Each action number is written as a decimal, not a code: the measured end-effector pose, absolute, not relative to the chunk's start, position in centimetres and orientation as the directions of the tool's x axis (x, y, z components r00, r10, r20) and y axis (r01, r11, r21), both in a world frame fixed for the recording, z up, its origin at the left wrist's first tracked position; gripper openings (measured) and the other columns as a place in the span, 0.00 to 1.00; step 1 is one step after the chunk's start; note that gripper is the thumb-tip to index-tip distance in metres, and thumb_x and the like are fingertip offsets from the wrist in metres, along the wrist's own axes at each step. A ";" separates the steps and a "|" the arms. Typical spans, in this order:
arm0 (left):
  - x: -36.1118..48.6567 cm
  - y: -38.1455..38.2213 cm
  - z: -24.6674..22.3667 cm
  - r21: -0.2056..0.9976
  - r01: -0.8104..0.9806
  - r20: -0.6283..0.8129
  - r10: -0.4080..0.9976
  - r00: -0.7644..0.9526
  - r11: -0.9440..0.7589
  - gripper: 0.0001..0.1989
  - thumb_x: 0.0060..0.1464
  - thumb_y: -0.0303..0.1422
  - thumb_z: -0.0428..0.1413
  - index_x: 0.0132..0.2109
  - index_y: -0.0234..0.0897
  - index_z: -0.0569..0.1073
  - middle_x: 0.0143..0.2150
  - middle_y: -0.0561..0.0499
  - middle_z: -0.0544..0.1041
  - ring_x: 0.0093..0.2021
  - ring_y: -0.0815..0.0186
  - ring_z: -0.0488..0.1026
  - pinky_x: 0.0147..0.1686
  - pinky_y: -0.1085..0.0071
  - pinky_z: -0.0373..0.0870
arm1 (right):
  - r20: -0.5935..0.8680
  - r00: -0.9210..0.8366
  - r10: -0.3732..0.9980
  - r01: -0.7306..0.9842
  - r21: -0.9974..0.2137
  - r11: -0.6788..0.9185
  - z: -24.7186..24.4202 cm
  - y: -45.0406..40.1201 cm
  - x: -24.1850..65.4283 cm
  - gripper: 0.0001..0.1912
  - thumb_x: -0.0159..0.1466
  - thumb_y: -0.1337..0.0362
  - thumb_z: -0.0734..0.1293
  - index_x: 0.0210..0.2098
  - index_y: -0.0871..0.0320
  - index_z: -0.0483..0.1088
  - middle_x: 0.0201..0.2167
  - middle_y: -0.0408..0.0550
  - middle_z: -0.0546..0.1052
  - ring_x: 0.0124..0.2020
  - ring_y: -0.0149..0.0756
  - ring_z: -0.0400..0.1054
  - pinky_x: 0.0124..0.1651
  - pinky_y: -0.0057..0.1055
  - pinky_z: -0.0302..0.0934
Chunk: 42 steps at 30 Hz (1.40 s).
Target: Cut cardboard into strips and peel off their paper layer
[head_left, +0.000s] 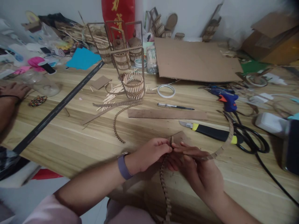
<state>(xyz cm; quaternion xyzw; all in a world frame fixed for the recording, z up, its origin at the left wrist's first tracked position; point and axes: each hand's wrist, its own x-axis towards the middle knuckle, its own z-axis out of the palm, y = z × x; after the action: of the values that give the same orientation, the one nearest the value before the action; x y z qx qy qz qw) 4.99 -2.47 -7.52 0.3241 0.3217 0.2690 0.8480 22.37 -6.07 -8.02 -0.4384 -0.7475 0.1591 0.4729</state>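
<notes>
My left hand (pixel 153 154) pinches the end of a brown cardboard strip (pixel 165 189), whose ridged length hangs down over the table edge toward my lap. Close against it, my right hand (pixel 205 172) has its fingers closed on another part of cardboard strip (pixel 230 133), which curves up and away to the right. Whether both lengths are one piece is hidden by the fingers. Just behind the fingertips lies a small cardboard piece (pixel 181 136). A yellow-and-black utility knife (pixel 210 132) rests beyond my right hand, its blade pointing left.
Beyond lie a flat cardboard strip (pixel 168 114), a pen (pixel 175 106), a tape roll (pixel 166 91) and a small stick basket (pixel 133 85). A blue glue gun (pixel 230 101) and black-handled scissors (pixel 253 138) are at right. Another person's hand (pixel 15 90) rests at far left.
</notes>
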 end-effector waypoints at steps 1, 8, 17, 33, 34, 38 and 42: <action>5.0 -2.4 -7.6 0.720 -0.248 -0.367 0.659 0.656 0.648 0.06 0.49 0.31 0.55 0.35 0.33 0.73 0.26 0.51 0.76 0.24 0.69 0.74 0.26 0.74 0.70 | 0.559 -0.168 0.812 0.501 -0.661 0.558 -8.1 -6.1 22.4 0.06 0.72 0.66 0.62 0.43 0.51 0.71 0.40 0.45 0.85 0.47 0.40 0.81 0.51 0.40 0.77; 4.7 -2.4 -7.7 0.711 -0.250 -0.358 0.644 0.676 0.657 0.10 0.51 0.34 0.58 0.39 0.33 0.75 0.30 0.49 0.80 0.25 0.68 0.76 0.26 0.74 0.70 | 0.466 -0.090 0.880 0.531 -0.725 0.438 -8.3 -6.2 22.8 0.09 0.74 0.60 0.61 0.44 0.51 0.74 0.41 0.48 0.85 0.44 0.40 0.81 0.41 0.34 0.76; 4.8 -2.4 -7.1 0.738 -0.200 -0.386 0.647 0.658 0.644 0.08 0.49 0.32 0.55 0.37 0.33 0.74 0.28 0.50 0.77 0.24 0.69 0.74 0.24 0.75 0.68 | 0.479 -0.101 0.872 0.499 -0.734 0.461 -8.4 -6.3 22.8 0.08 0.73 0.61 0.63 0.45 0.50 0.74 0.40 0.47 0.85 0.44 0.39 0.81 0.43 0.34 0.76; 4.6 -2.4 -6.6 0.793 -0.080 -0.403 0.618 0.675 0.604 0.04 0.52 0.30 0.53 0.35 0.35 0.71 0.28 0.51 0.78 0.24 0.70 0.74 0.27 0.75 0.71 | 0.403 -0.050 0.914 0.441 -0.812 0.383 -8.1 -6.4 22.8 0.08 0.73 0.61 0.63 0.43 0.51 0.75 0.35 0.45 0.84 0.32 0.34 0.80 0.34 0.28 0.73; 4.6 -2.4 -6.6 0.787 -0.082 -0.407 0.614 0.676 0.611 0.04 0.51 0.29 0.53 0.35 0.35 0.71 0.28 0.51 0.79 0.24 0.70 0.74 0.27 0.75 0.71 | 0.401 -0.049 0.915 0.442 -0.813 0.380 -8.1 -6.3 22.8 0.08 0.73 0.61 0.63 0.43 0.51 0.76 0.34 0.45 0.84 0.32 0.33 0.79 0.33 0.28 0.72; 4.6 -2.3 -6.7 0.761 -0.095 -0.423 0.601 0.678 0.642 0.05 0.49 0.30 0.53 0.35 0.35 0.71 0.27 0.50 0.79 0.23 0.70 0.74 0.26 0.74 0.71 | 0.423 -0.067 0.904 0.443 -0.799 0.406 -8.0 -6.3 22.8 0.08 0.73 0.62 0.63 0.45 0.50 0.76 0.37 0.45 0.85 0.35 0.33 0.80 0.35 0.27 0.73; 4.5 -2.1 -6.9 0.732 -0.142 -0.423 0.608 0.671 0.666 0.09 0.47 0.32 0.54 0.36 0.34 0.73 0.27 0.49 0.79 0.24 0.68 0.75 0.25 0.74 0.71 | 0.447 -0.084 0.891 0.446 -0.782 0.435 -8.1 -6.2 22.8 0.08 0.73 0.62 0.63 0.46 0.50 0.75 0.39 0.45 0.85 0.37 0.32 0.81 0.37 0.26 0.73</action>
<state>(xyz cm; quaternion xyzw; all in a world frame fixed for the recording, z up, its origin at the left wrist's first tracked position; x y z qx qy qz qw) 4.55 -2.15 -6.92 0.3432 0.3395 0.2215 0.8473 22.81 -6.17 -8.08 -0.4783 -0.6988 0.2321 0.4785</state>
